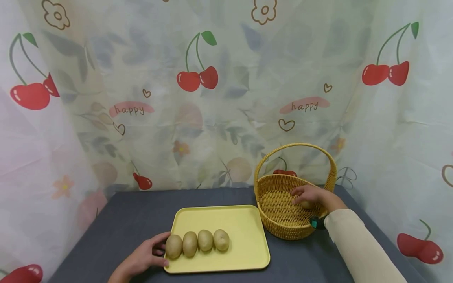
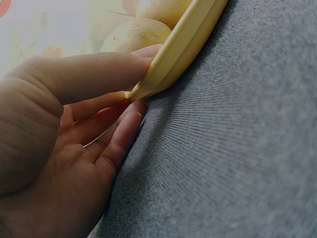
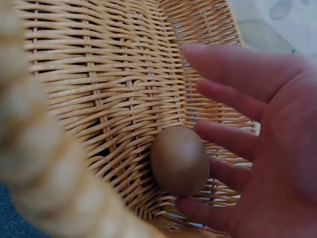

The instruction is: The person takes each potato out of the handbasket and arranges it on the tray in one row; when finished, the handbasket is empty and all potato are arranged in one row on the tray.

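Observation:
On the yellow tray (image 1: 244, 236) several potatoes (image 1: 190, 243) stand in a row along the left part. My left hand (image 1: 143, 255) holds the tray's left edge, the thumb over the rim and the fingers against its outer side, as the left wrist view (image 2: 59, 129) shows. Inside the wicker basket (image 1: 279, 200) lies one brown, egg-shaped potato (image 3: 180, 161). My right hand (image 1: 311, 195) reaches into the basket over the far right wall. Its fingers are spread and nearly straight beside that potato; the lower fingertips are close to it, and I cannot tell whether they touch.
The basket's tall arched handle (image 1: 295, 145) rises above its opening. Basket and tray stand close together on a dark grey cloth (image 1: 141, 212). A patterned curtain (image 1: 226, 118) closes off the back and both sides.

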`<act>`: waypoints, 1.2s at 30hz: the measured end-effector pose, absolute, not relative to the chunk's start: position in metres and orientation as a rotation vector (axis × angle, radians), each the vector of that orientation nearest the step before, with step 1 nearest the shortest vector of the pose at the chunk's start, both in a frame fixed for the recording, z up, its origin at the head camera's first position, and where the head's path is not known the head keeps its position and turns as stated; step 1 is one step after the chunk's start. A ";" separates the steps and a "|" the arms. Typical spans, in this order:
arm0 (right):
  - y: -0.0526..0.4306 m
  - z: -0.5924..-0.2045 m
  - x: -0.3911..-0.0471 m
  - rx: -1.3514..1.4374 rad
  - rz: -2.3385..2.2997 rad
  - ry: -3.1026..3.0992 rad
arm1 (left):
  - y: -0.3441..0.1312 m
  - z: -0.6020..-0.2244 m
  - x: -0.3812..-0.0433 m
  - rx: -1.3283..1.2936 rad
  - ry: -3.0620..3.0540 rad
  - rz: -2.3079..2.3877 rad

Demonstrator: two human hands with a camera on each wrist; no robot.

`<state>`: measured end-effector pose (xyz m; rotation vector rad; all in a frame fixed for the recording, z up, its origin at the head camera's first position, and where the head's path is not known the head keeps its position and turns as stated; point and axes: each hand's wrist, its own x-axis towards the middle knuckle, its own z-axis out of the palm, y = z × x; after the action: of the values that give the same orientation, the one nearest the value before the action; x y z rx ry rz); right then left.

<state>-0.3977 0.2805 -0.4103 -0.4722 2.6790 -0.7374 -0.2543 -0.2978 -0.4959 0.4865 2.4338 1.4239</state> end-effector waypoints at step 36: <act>0.225 -0.390 -0.352 -0.823 -0.950 2.865 | -0.298 -0.495 -0.255 0.475 2.420 1.420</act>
<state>-0.3518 0.2254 -0.3905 -0.8230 2.8649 -0.9500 -0.2551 -0.2982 -0.4946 0.4745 2.4203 1.4204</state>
